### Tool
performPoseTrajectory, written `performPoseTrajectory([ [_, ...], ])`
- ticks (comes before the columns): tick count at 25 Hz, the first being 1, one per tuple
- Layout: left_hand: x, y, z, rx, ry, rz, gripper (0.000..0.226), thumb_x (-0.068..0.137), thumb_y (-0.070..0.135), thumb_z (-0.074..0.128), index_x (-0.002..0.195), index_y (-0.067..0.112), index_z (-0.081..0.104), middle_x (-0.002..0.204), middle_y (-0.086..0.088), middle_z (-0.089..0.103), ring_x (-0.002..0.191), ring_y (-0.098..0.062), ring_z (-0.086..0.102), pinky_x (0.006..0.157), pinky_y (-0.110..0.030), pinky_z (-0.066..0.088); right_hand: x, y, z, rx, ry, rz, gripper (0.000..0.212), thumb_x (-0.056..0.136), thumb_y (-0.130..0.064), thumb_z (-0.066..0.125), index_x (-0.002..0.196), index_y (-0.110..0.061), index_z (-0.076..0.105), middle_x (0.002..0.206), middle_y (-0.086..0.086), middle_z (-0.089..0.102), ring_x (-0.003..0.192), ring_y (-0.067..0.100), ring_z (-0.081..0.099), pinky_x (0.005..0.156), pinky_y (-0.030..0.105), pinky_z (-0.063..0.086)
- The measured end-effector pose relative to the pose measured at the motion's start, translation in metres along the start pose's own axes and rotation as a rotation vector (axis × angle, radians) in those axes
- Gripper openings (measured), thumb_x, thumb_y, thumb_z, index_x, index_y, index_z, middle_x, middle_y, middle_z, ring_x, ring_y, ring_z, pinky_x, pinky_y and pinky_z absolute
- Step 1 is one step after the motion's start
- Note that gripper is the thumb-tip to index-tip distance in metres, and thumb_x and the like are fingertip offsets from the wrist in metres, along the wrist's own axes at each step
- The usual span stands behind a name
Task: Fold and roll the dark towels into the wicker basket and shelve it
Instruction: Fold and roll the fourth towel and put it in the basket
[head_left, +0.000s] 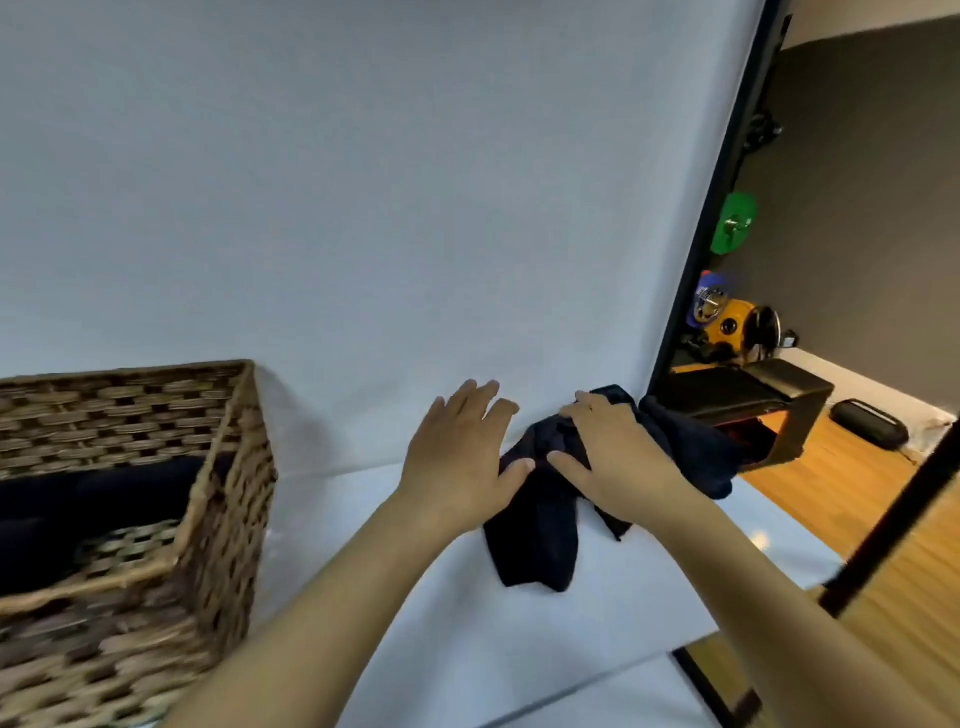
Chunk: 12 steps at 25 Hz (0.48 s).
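Note:
A crumpled dark towel (540, 540) lies on the white table (623, 613) near its right edge, bunched against the white backdrop. My right hand (613, 452) rests flat on top of the bunched part, fingers spread. My left hand (462, 452) is just left of it, fingers straight, thumb touching the towel's edge. A wicker basket (223, 519) stands at the left of the table with dark rolled towels (98, 493) inside it.
A white backdrop (363, 208) rises behind the table. Past the table's right edge are a wooden floor (841, 519), a dark bench (753, 400), coloured weight plates (727, 322) and a black pole (893, 525).

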<state>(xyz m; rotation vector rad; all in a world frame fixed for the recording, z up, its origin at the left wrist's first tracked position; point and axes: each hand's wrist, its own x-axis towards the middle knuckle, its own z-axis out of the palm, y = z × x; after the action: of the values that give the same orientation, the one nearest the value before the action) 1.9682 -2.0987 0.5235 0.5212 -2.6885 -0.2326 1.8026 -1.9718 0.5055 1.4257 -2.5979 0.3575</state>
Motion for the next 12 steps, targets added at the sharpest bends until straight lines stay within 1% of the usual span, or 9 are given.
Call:
performPoseTrajectory([
  [2, 0.014, 0.013, 0.045, -0.171, -0.13, -0.106, 0.059, 0.095, 0.056, 0.053, 0.145, 0.028, 0.042, 0.155, 0.006, 0.038, 0.146, -0.019, 0.032, 0.111, -0.035, 0.032, -0.005, 0.04, 0.022, 0.029, -0.117, 0.08, 0.062, 0.099, -0.048, 0.052, 0.152, -0.023, 0.032, 0.165, 0.001, 0.023, 0.145, 0.029, 0.027, 0.115, 0.044, 0.031],
  [3, 0.02, 0.02, 0.066, -0.239, -0.168, -0.164, 0.061, 0.093, 0.059, 0.054, 0.145, 0.029, 0.042, 0.15, 0.008, 0.042, 0.141, -0.018, 0.038, 0.106, -0.035, 0.039, -0.008, 0.059, 0.034, 0.025, -0.17, 0.099, 0.063, 0.1, -0.048, 0.05, 0.154, -0.023, 0.03, 0.165, 0.001, 0.023, 0.146, 0.029, 0.026, 0.116, 0.043, 0.03],
  [5, 0.026, 0.032, 0.101, -0.267, -0.231, -0.272, 0.073, 0.09, 0.063, 0.057, 0.15, 0.028, 0.036, 0.152, 0.009, 0.041, 0.14, -0.018, 0.04, 0.106, -0.036, 0.042, -0.012, 0.086, 0.055, -0.057, -0.22, 0.091, 0.064, 0.1, -0.049, 0.049, 0.155, -0.024, 0.028, 0.162, 0.0, 0.027, 0.143, 0.028, 0.028, 0.115, 0.04, 0.03],
  [6, 0.028, 0.035, 0.114, -0.194, -0.246, -0.291, 0.075, 0.09, 0.061, 0.059, 0.152, 0.026, 0.034, 0.153, 0.007, 0.039, 0.139, -0.02, 0.04, 0.107, -0.037, 0.042, -0.013, 0.092, 0.063, -0.114, -0.21, 0.07, 0.064, 0.1, -0.05, 0.049, 0.154, -0.024, 0.028, 0.158, 0.0, 0.033, 0.14, 0.027, 0.032, 0.112, 0.039, 0.031],
  [7, 0.029, 0.037, 0.125, -0.105, -0.242, -0.298, 0.071, 0.092, 0.055, 0.06, 0.151, 0.024, 0.034, 0.151, 0.003, 0.041, 0.135, -0.022, 0.044, 0.105, -0.038, 0.043, -0.012, 0.098, 0.072, -0.154, -0.196, 0.045, 0.061, 0.1, -0.049, 0.049, 0.153, -0.025, 0.031, 0.151, -0.001, 0.041, 0.134, 0.026, 0.037, 0.108, 0.038, 0.032],
  [8, 0.03, 0.04, 0.13, -0.047, -0.217, -0.304, 0.061, 0.096, 0.046, 0.059, 0.148, 0.023, 0.037, 0.145, 0.0, 0.045, 0.128, -0.024, 0.049, 0.102, -0.038, 0.045, -0.011, 0.101, 0.078, -0.173, -0.172, 0.02, 0.054, 0.1, -0.046, 0.05, 0.149, -0.026, 0.037, 0.142, -0.002, 0.048, 0.127, 0.024, 0.041, 0.104, 0.037, 0.032],
  [10, 0.033, 0.036, 0.132, -0.022, -0.221, -0.333, 0.034, 0.1, 0.027, 0.054, 0.133, 0.021, 0.05, 0.128, -0.003, 0.057, 0.108, -0.025, 0.059, 0.091, -0.039, 0.051, -0.009, 0.103, 0.085, -0.187, -0.131, -0.021, 0.034, 0.101, -0.031, 0.051, 0.135, -0.029, 0.052, 0.123, -0.007, 0.058, 0.113, 0.02, 0.047, 0.096, 0.034, 0.031],
  [11, 0.036, 0.032, 0.127, -0.009, -0.279, -0.351, 0.024, 0.1, 0.022, 0.053, 0.123, 0.019, 0.056, 0.12, -0.003, 0.061, 0.101, -0.025, 0.061, 0.087, -0.039, 0.052, -0.009, 0.102, 0.085, -0.19, -0.137, -0.034, 0.027, 0.099, -0.024, 0.051, 0.125, -0.03, 0.058, 0.114, -0.009, 0.061, 0.105, 0.017, 0.048, 0.093, 0.032, 0.029],
  [12, 0.038, 0.028, 0.119, 0.018, -0.373, -0.358, 0.016, 0.097, 0.019, 0.054, 0.112, 0.019, 0.06, 0.114, -0.002, 0.063, 0.098, -0.025, 0.062, 0.084, -0.037, 0.053, -0.01, 0.102, 0.085, -0.163, -0.145, -0.042, 0.022, 0.098, -0.019, 0.049, 0.115, -0.029, 0.06, 0.106, -0.011, 0.062, 0.098, 0.015, 0.048, 0.092, 0.031, 0.03],
])
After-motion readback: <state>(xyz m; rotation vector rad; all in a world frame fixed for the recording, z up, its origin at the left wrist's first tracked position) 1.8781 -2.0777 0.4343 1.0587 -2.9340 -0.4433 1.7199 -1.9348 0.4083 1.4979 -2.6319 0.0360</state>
